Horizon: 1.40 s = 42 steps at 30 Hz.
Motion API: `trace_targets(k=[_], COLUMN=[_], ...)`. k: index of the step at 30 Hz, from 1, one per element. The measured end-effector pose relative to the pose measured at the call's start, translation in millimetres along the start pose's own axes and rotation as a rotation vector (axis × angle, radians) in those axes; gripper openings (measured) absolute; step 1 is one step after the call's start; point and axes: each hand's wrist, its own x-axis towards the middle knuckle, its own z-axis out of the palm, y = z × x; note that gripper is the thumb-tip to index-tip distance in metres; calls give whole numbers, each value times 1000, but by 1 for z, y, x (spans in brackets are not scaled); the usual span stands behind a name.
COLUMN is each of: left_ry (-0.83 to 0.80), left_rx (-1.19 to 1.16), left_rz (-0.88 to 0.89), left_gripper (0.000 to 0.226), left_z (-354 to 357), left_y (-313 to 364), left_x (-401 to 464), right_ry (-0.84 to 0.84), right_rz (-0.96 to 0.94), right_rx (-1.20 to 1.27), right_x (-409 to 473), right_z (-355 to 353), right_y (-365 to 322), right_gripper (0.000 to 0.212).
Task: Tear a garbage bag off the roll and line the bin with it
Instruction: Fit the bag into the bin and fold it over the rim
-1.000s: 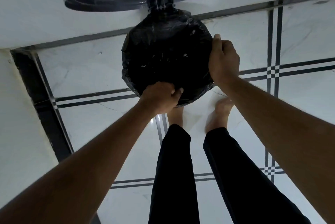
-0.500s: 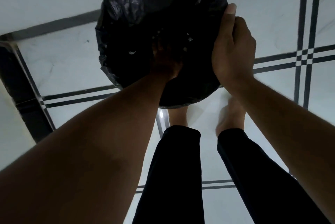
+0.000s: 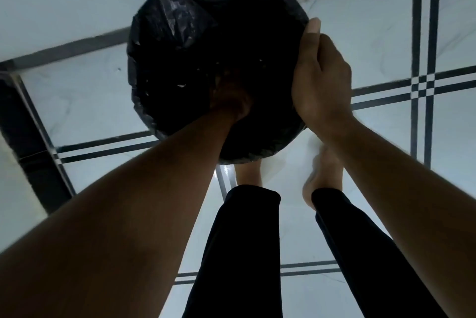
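A round bin stands on the tiled floor ahead of me, its rim wrapped in a crinkled black garbage bag (image 3: 180,16). My left hand (image 3: 231,104) reaches down inside the bag's dark opening; its fingers are lost in shadow. My right hand (image 3: 319,78) grips the bag-covered rim on the right side, thumb lying along the outside. The roll is out of view.
White floor tiles (image 3: 373,21) with dark double stripes surround the bin. My bare feet (image 3: 324,171) and black trouser legs stand just behind it. A dark band (image 3: 31,137) runs along the wall at left.
My left hand left the near rim and pushed down into the bag. My head came closer, so the bin fills more of the view. The right hand kept its grip on the rim.
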Motion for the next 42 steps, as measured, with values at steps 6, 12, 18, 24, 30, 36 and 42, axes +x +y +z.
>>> trace_targets(k=[6,12,18,24,30,36,42], left_ry=[371,627,412,110,8,84,552], left_rx=[-313,-728,-1426,-1965,-2167,-2018,-1681], left_rz=[105,-94,-699,-837,-783,-952,-925], left_gripper=[41,24,39,71,78,81,44], left_z=[-34,-35,-35,-49,-38,-35,-57], left_y=[6,-1,-7,-12,-25,-38,-60], left_x=[-119,-223,-234,-224,-218,-218,-196], right_ry=[-63,-74,69,-60,-228,-61,93], right_rz=[186,502,573,780,816,804,414], right_rx=[26,60,115,333,492,327,156], right_x=[-15,-40,-61,10,-49,-45,-38], right_z=[-30,-51,-49,5,-34,-32,-29], right_y=[-22,-33,-12,167,-29,-40,-45], right_gripper=[68,81,84,140,73,74,61])
